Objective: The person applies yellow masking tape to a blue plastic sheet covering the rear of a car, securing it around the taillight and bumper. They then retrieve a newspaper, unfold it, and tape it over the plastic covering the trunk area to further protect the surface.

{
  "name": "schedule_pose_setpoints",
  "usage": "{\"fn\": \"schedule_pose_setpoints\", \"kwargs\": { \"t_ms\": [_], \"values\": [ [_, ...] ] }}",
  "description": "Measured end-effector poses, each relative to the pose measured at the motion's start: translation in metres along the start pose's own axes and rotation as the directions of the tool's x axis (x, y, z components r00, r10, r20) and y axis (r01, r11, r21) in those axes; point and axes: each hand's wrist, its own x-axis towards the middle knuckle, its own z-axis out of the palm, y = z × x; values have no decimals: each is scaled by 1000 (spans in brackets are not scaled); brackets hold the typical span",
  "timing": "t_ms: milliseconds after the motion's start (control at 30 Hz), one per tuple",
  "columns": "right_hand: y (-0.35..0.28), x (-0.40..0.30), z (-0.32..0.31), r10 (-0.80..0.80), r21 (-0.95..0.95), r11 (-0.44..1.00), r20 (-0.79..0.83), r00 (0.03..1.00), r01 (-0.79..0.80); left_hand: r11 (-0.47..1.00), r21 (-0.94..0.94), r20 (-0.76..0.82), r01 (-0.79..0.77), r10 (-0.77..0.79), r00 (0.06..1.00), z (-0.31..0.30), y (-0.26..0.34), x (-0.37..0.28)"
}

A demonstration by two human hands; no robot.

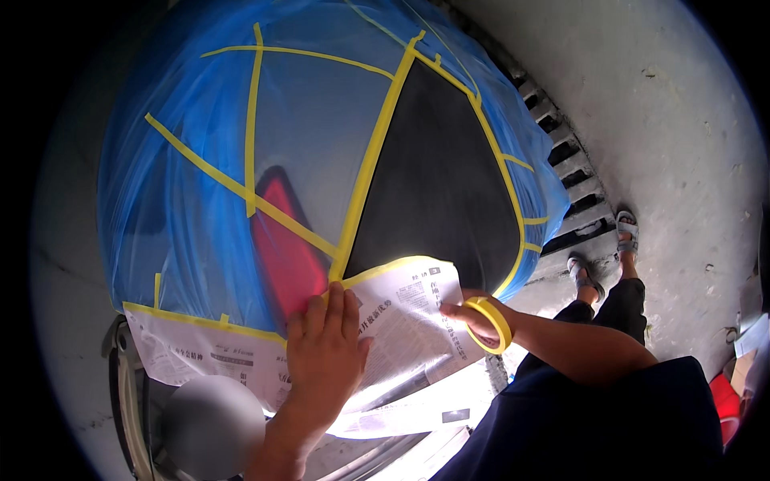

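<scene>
My left hand (325, 346) lies flat on a sheet of newspaper (391, 324), its fingertips at the yellow masking tape along the sheet's upper edge. That edge meets the lower part of a matte black panel (439, 180), framed by yellow tape. My right hand (475, 315) pinches the sheet's right side, thumb on top and fingers partly hidden. A roll of yellow masking tape (505, 324) hangs around the right hand. Blue translucent plastic film (204, 192) covers the car body beside the panel. Through the film a red tail light (286, 252) shows next to my left hand.
Another taped newspaper strip (192, 352) runs along the lower left. A round grey blur (213, 427) covers part of that area. A slotted floor drain (568, 156) curves behind the car. Feet in grey sandals (627, 231) stand on the concrete floor (692, 150). Red items (725, 403) lie far right.
</scene>
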Motion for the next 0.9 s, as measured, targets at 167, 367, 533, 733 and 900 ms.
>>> {"fn": "schedule_pose_setpoints", "kwargs": {
  "t_ms": [167, 367, 533, 733, 900],
  "values": [
    [17, -17, 1, -157, 311, 947, 231, 960, 80, 999, -54, 14, 9, -8, 1000, -10, -1, 8],
    [15, -39, 24, -373, 722, 691, 402, 836, -39, 1000, -1, 9, -2, 2, 1000, -10, 5, 18],
    [42, -40, 50, -212, 645, 738, 498, 841, -196, 996, 91, 13, -9, 8, 1000, -7, 15, 24],
    [59, -30, 78, -43, 534, 728, 662, 748, -430, 985, 161, 49, -57, 50, 998, -6, 17, 28],
    [61, -26, 104, -211, 653, 671, 622, 754, -351, 985, 163, 76, -54, 42, 996, -9, 19, 32]
  ]
}}
